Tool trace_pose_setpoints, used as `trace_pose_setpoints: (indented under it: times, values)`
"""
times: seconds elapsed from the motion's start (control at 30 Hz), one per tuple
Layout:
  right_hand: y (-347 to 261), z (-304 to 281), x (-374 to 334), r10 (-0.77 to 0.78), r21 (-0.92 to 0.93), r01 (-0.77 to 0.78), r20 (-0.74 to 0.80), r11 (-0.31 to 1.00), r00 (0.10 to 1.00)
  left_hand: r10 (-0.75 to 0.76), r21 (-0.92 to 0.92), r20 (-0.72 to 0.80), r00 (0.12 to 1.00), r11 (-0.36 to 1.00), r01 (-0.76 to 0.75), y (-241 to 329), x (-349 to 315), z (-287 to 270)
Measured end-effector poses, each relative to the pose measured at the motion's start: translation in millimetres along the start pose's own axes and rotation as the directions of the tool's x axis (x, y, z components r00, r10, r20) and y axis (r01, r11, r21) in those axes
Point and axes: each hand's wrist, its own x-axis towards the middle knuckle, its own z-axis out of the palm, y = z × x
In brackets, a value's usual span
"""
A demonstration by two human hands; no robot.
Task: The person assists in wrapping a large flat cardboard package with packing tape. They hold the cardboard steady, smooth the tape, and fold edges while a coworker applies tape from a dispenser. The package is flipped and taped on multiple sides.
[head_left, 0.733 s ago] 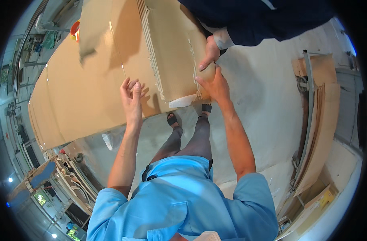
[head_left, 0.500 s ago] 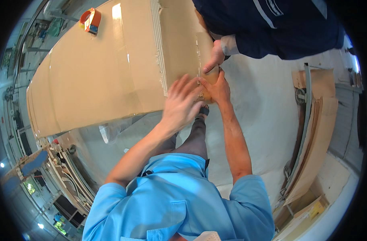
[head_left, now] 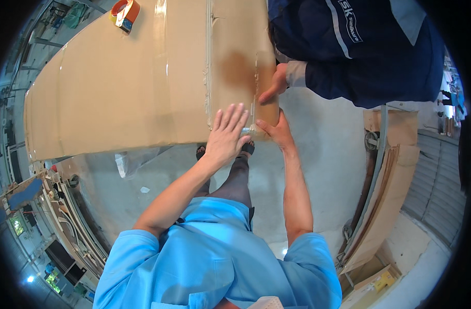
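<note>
far left, i log a pile of thin boards (head_left: 70,221) low down, below the large brown cardboard package (head_left: 106,98), which fills the upper left and middle of my view. an orange tape dispenser (head_left: 125,16) lies on the package near its far edge. next, my left hand (head_left: 228,135): palm down, flat, fingers extended, over the near end of the package; contact i cannot tell. a shiny strip (head_left: 246,130) shows just right of its fingers. at the right edge, a co-worker's hand (head_left: 274,85) rests above my right hand (head_left: 276,130), which holds the package's near corner, thumb on top. far right, well apart: upright brown sheets (head_left: 392,201).
</note>
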Motion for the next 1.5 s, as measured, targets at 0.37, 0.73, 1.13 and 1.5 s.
trace_pose_setpoints:
  times: [0.37,0.73,1.13,1.5]
  values:
    - [-3,3,1,-0.065,-0.172,0.059,-0.029,0.983,0.997,-0.541,-0.771,0.064,0.838,0.506,0.386,-43,59,-27]
    - [-1,2,1,0.023,-0.167,-0.032,-0.055,0.985,0.998,-0.532,-0.508,-0.008,0.847,0.732,0.454,-65,22,-29]
    - [17,3,6,-0.109,-0.147,0.095,-0.091,0.985,0.99,0.18,0.14,-0.016,0.984,0.974,-0.176,10,7,16]
    - [20,6,5,-0.065,-0.122,0.05,-0.126,0.991,0.99,0.023,-0.076,0.009,1.0,0.997,-0.022,-2,-58,-12]
